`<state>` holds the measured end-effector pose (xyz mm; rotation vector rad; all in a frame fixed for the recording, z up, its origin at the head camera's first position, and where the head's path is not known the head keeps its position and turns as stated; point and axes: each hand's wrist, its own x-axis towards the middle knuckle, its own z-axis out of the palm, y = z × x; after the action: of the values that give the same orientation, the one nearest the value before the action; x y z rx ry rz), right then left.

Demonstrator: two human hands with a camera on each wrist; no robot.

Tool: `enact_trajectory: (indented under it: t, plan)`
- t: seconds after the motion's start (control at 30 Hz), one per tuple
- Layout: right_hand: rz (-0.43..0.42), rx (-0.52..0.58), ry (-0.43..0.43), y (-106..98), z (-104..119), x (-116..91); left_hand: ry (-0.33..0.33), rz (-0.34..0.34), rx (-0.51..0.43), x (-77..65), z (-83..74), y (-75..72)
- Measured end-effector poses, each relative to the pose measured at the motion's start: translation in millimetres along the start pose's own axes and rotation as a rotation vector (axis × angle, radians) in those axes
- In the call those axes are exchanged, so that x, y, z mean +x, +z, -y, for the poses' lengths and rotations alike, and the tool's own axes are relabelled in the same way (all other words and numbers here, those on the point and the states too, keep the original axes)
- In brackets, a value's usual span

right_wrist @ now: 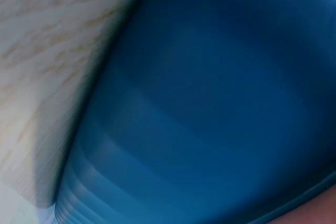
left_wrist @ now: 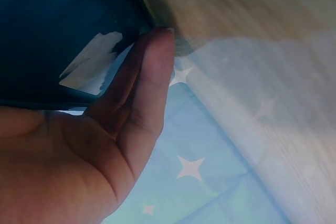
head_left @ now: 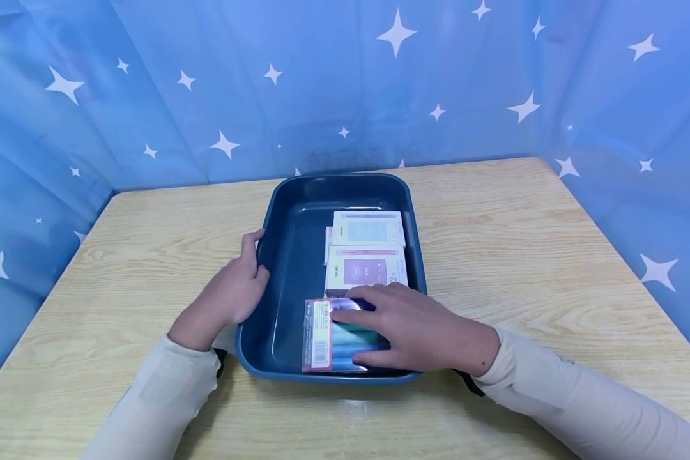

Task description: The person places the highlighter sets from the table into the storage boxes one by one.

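A dark blue plastic bin (head_left: 284, 281) sits on the table, with boxes along its right side. My left hand (head_left: 238, 287) holds its left rim, thumb over the edge and fingers along the outer wall. In the left wrist view, those fingers (left_wrist: 144, 90) lie near a torn white label (left_wrist: 94, 61). My right hand (head_left: 408, 326) rests with spread fingers on a shiny purple-and-teal package (head_left: 345, 348) bearing a barcode label, at the bin's near end. Beyond it lie a white box with a purple panel (head_left: 365, 268) and one with a pale blue panel (head_left: 370, 229).
Another box edge (head_left: 328, 236) peeks out under the white boxes. The bin stands on a light wood table (head_left: 494, 243). A blue curtain with white stars (head_left: 322, 83) hangs close behind and along the sides. The right wrist view mostly shows the bin's outer wall (right_wrist: 199, 103).
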<state>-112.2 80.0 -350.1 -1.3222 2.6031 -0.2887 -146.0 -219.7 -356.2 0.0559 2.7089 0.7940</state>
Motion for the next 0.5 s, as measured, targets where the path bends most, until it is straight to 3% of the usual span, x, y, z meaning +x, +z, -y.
enact_trajectory:
  t: [0.27, 0.5]
  plan:
    - [-0.022, 0.006, -0.025, 4.4, 1.3, -1.5, 0.002, 0.001, -0.004, -0.7, 3.3, 4.0]
    - [-0.123, 0.020, -0.093, 5.5, -1.3, -2.8, -0.001, 0.002, -0.008, -1.4, 3.7, 6.1]
